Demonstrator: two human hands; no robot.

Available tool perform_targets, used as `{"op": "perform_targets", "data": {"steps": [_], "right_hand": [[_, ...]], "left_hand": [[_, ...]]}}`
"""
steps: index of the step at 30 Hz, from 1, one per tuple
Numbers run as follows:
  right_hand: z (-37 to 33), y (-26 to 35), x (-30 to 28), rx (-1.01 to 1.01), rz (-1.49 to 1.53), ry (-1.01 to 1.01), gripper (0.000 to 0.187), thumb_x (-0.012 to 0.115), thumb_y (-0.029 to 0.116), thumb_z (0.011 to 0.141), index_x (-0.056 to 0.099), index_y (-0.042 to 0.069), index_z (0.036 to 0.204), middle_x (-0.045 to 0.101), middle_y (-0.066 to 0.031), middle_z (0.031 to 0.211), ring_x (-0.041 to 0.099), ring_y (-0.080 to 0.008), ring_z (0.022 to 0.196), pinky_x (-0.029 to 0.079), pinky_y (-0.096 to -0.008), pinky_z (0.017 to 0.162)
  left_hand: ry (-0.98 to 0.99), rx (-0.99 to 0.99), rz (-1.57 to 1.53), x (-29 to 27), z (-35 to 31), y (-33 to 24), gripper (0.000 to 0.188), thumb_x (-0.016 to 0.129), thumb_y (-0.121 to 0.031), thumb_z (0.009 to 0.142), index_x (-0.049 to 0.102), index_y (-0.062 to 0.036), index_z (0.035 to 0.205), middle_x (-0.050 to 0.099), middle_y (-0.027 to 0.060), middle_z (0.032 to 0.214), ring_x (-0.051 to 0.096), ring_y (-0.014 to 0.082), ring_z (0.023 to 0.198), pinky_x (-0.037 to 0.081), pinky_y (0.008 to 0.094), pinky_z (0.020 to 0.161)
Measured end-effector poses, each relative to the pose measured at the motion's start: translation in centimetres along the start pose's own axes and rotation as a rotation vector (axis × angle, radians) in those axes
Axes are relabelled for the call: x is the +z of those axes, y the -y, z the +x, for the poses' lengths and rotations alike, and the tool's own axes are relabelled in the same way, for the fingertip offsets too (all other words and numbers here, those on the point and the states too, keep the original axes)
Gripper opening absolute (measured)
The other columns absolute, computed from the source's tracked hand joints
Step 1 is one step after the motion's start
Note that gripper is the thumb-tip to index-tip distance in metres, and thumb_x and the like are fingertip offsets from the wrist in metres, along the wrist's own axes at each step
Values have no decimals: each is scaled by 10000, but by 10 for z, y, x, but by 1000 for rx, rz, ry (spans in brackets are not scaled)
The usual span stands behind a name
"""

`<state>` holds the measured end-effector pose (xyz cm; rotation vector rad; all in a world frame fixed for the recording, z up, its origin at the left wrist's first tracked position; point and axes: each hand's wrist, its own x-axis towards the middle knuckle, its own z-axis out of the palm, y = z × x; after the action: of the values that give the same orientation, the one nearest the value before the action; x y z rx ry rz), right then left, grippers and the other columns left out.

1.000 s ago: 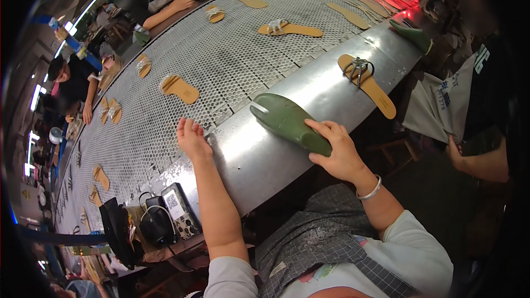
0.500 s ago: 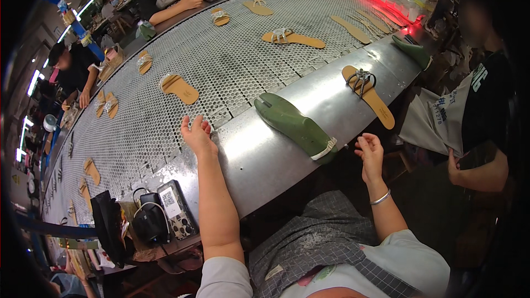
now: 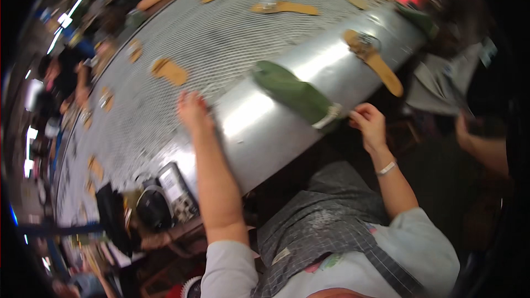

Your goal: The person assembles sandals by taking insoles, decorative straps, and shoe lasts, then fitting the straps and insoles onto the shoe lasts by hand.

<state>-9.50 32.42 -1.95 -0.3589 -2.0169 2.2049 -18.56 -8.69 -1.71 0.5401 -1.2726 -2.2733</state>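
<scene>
A green shoe last (image 3: 292, 91), with a pale band at its near right end, lies on the metal ledge between my hands. My right hand (image 3: 371, 127) is just right of that banded end, its thumb and fingertips drawn together. Blur hides whether anything small is pinched there. My left hand (image 3: 194, 113) reaches out over the mesh edge, fingers stretched and holding nothing I can see. Just beyond its fingertips rests a tan sandal (image 3: 171, 72) with a pale strap. A tan insole with dark straps (image 3: 375, 63) lies farther right on the ledge.
The perforated mesh surface (image 3: 221, 49) carries several tan sandals and soles. A black pouch (image 3: 113, 215), a black charger-like object (image 3: 153, 207) and a patterned phone-like case (image 3: 179, 190) sit left of my forearm. A second green last (image 3: 418, 21) is far right. People work around the table.
The whole view has shifted and blurred. My right hand has come closer to the last's banded end, and its fingers have drawn together. My left hand stays near the sandal.
</scene>
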Motion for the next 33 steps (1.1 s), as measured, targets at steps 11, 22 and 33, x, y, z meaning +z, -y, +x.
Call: {"op": "perform_targets", "data": {"steps": [11,22,33], "right_hand": [[-18,2,11,85,103,29,79,595,73,844,564,21,895,608,-46,769,588,-99,657,503,-221,615],[-15,5,19,34,-119,134,91,631,101,824,606,30,773,574,1,653,505,-43,557,416,-174,515],[22,21,-31,143,136,54,202,592,227,869,581,101,712,549,26,626,529,-62,548,444,-205,524]], "left_hand": [[-108,-27,92,-18,-2,-24,361,579,-30,811,478,-58,1157,569,41,874,532,112,714,457,223,615],[-84,-15,138,-6,-10,-24,318,598,-27,806,506,-70,1107,578,30,871,534,109,724,452,219,637],[-68,-19,140,2,-12,-21,317,611,-33,798,515,-73,1097,575,27,882,527,108,720,455,213,630]]}}
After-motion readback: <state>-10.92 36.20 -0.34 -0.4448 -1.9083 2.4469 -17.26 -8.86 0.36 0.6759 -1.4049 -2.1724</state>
